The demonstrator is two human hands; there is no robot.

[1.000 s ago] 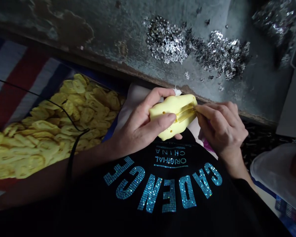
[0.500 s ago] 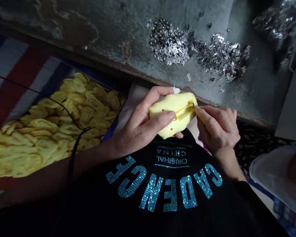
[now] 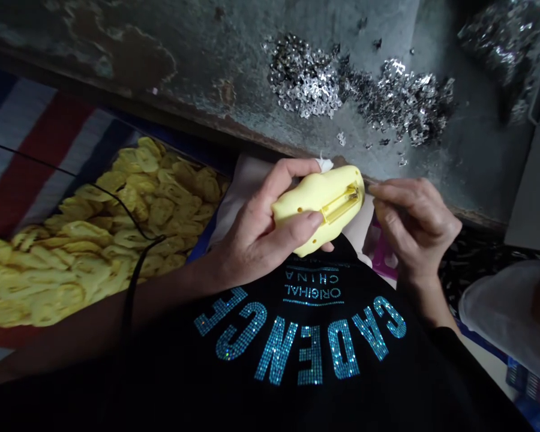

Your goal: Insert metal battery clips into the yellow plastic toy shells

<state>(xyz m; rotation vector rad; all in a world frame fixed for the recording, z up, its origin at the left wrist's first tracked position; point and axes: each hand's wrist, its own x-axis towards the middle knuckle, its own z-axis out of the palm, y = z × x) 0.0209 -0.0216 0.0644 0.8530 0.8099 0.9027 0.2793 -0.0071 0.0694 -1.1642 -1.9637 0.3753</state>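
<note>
My left hand (image 3: 270, 222) is wrapped round a pale yellow plastic shell (image 3: 308, 195), its thumb lying across the near face. A long slot, like a battery compartment (image 3: 342, 205), is sunk in the shell, and a small metal clip (image 3: 353, 194) shows at its right end. Something white (image 3: 324, 163) covers the tip of my left index finger. Just off the shell's right end, my right hand (image 3: 416, 219) is closed in a pinch. Whatever is between its fingertips is too small and dark to make out.
Loose metal clips lie in two piles (image 3: 303, 78) on the worn metal bench (image 3: 198, 78). A bag of shiny parts (image 3: 499, 57) stands at the upper right. Many yellow shells (image 3: 94, 240) fill a striped sack (image 3: 40, 144) on the left. A black cord (image 3: 137, 270) hangs across it.
My right hand has drawn away from the shell to the right, and the metal clip in the slot now shows. My left hand still holds the shell in nearly the same place.
</note>
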